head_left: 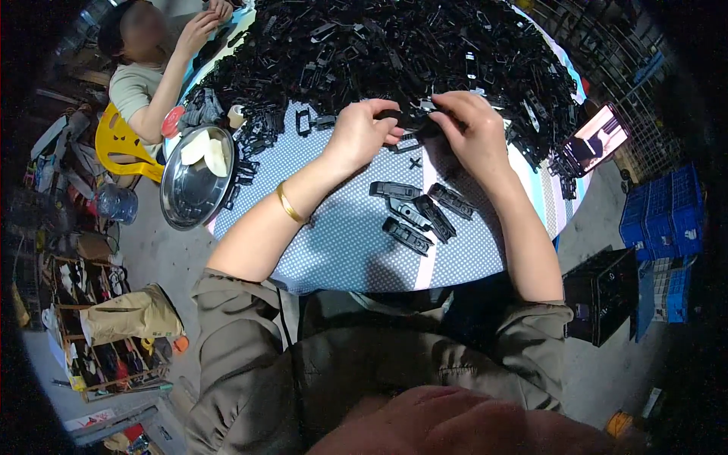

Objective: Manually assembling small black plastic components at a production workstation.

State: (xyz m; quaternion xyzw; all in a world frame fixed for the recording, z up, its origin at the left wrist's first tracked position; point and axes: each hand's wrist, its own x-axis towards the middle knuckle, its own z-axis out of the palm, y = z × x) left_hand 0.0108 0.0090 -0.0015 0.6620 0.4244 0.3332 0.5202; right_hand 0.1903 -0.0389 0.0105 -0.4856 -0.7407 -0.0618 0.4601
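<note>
My left hand (362, 133) and my right hand (472, 129) are both closed on one small black plastic part (409, 119), held between them above the table. Behind them a large heap of black plastic parts (394, 49) covers the far half of the round table (341, 243), which has a dotted blue-white cloth. Several finished-looking black clips (421, 208) lie side by side on the cloth just in front of my hands. A gold bangle (288, 205) is on my left wrist.
Another person in a pale shirt (136, 87) sits at the table's far left on a yellow chair (125, 144), hands in the heap. A steel bowl (193, 178) sits at the left edge. A lit phone (599, 136) leans at the right. Blue crates (663, 220) and a black crate (603, 292) stand on the floor.
</note>
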